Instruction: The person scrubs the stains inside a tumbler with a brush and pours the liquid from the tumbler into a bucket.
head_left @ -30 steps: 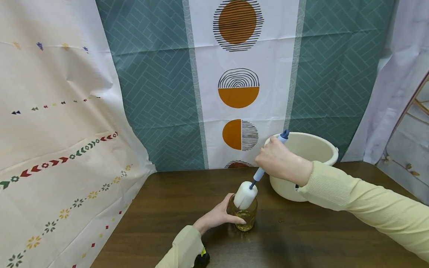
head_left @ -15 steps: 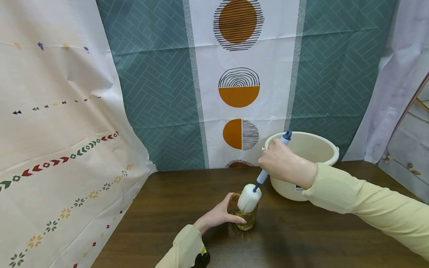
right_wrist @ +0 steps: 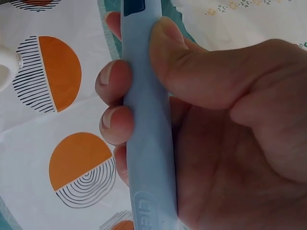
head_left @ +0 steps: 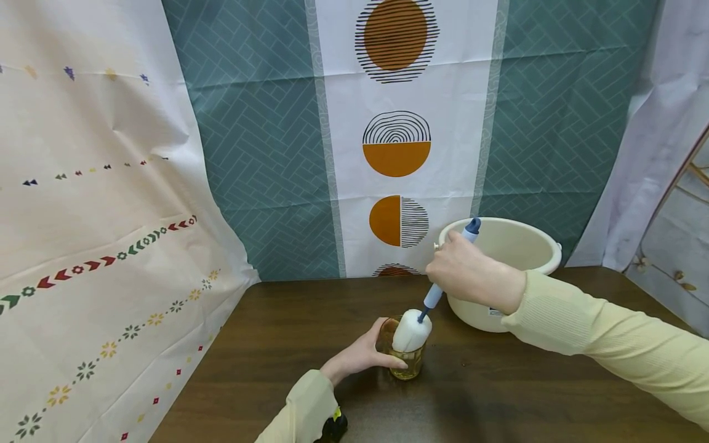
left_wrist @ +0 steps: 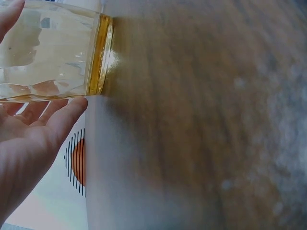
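In the head view my left hand (head_left: 362, 354) grips an amber glass (head_left: 408, 368) from its left side, thumb in front and fingers behind. The glass stands on the brown table. My right hand (head_left: 468, 271) holds the light blue handle (head_left: 434, 296) of a sponge bottle brush, tilted up to the right. Its white sponge head (head_left: 411, 335) sits partly inside the glass mouth. Faceted walls and a thick base of the glass (left_wrist: 53, 52) show in the left wrist view. Seen from the right wrist, fingers and thumb wrap the brush handle (right_wrist: 148, 120); the sponge is out of that view.
A large cream tub (head_left: 476, 317) stands behind and right of the glass, partly covered by my right arm. Patterned cloth (head_left: 266, 154) hangs along the table's back edge, and a cream cloth (head_left: 111, 258) drapes at the left.
My right hand has moved slightly right and down, and the sponge head has shifted right and a little lower in the glass. My left hand keeps its hold on the glass.
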A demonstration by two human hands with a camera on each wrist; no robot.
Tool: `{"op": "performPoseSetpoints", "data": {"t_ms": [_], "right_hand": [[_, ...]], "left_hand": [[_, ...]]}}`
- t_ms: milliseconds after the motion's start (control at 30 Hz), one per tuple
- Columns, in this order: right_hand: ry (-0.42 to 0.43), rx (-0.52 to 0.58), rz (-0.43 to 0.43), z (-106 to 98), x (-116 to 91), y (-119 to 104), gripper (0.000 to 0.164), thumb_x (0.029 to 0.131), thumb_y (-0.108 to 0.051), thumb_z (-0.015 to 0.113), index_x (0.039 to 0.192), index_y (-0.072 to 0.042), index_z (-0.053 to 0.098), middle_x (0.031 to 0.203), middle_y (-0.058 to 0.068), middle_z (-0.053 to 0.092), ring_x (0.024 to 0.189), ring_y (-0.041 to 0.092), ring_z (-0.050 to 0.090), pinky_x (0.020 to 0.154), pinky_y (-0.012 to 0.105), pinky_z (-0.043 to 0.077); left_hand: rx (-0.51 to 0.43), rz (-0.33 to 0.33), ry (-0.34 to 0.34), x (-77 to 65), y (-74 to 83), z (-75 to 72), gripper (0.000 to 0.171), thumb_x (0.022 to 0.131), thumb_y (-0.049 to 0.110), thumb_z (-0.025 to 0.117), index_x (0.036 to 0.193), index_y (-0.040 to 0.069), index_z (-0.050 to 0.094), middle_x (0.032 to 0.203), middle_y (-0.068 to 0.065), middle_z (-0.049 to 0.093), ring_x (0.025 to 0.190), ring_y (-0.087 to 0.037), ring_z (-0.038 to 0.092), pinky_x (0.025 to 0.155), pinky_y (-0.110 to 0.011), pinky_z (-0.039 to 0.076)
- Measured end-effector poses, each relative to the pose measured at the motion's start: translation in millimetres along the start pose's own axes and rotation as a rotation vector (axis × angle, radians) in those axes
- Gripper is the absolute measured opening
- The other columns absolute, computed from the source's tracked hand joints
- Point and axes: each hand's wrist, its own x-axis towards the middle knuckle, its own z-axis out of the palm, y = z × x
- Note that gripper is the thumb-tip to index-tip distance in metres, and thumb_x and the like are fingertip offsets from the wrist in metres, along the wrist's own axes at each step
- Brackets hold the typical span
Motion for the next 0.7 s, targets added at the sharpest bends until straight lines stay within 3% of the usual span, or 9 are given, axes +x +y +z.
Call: {"op": "performPoseSetpoints", "data": {"t_ms": [400,700], "right_hand": [[-0.042,0.013,-0.006,1,5,-4,0.011,0.071,-0.013,0.075,0.066,-0.016,0.066,0.058,-0.001,0.056,0.057,0.018,0.052,0.054,0.030,0.035],[-0.082,0.018,0.008,7,8,-10,0.009,0.071,-0.015,0.075,0.067,-0.015,0.067,0.058,0.000,0.056,0.056,0.019,0.052,0.058,0.031,0.035]], "left_hand": [[0.037,-0.037,0.005,-0.5,1.5,-1.4,0.073,0.073,0.034,0.074,0.131,0.021,0.030,0.121,0.003,0.042,0.112,-0.017,0.040,0.087,-0.043,0.034],[0.031,-0.022,0.004,-1.5,1.6,-1.1,0.072,0.073,0.033,0.075,0.130,0.022,0.031,0.119,0.004,0.042,0.110,-0.015,0.040,0.086,-0.042,0.034]]}}
